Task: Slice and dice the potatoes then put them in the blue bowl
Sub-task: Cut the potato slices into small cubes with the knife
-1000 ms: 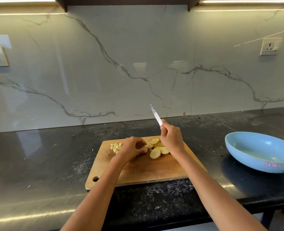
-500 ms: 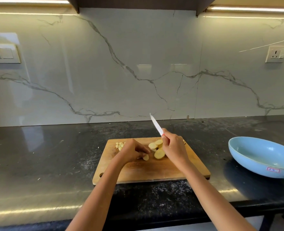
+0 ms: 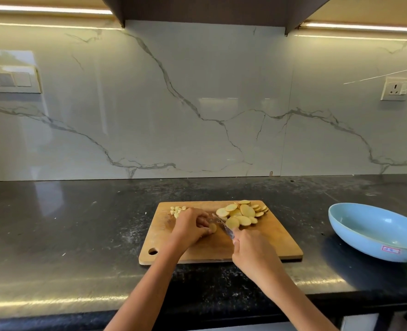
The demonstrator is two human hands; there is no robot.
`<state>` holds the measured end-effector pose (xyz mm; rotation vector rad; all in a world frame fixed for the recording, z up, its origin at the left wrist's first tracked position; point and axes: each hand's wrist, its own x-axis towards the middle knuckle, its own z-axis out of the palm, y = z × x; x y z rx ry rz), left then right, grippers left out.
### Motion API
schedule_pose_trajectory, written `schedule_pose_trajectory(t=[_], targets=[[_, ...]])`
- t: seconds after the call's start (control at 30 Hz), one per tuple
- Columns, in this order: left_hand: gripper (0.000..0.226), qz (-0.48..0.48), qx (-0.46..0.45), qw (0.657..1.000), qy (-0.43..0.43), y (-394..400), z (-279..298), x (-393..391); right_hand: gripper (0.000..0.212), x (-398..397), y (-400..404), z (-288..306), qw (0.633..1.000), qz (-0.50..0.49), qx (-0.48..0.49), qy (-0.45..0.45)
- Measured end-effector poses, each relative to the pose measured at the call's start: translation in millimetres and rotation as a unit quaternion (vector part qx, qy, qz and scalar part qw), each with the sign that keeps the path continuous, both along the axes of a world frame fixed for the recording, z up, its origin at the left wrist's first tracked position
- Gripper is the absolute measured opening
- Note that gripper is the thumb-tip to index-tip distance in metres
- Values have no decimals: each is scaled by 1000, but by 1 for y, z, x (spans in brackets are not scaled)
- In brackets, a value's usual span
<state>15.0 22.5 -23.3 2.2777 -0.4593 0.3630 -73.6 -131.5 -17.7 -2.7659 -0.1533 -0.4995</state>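
I saw the left hand (image 3: 191, 225) curled over a single potato slice (image 3: 212, 227) near the middle of the wooden cutting board (image 3: 264, 244), fingertips pinching it down. My view showed the right hand (image 3: 252, 253) wrapped around the handle of the knife (image 3: 222, 225), its blade angled toward the upper left and lying just right of that slice. A pile of round potato slices (image 3: 241, 212) sat on the board's upper right part, and a small heap of diced potato (image 3: 177, 210) lay at its upper left, partly behind the left hand. The blue bowl (image 3: 374, 231) stood at the right of the frame on the dark countertop (image 3: 66, 225), well apart from the board.
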Motion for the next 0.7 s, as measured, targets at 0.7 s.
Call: schedule_pose_trajectory(t=[0.7], targets=[[15,71,3,997,7,-5,4,-7,22,-9,25,10,998,-2,-62,13]])
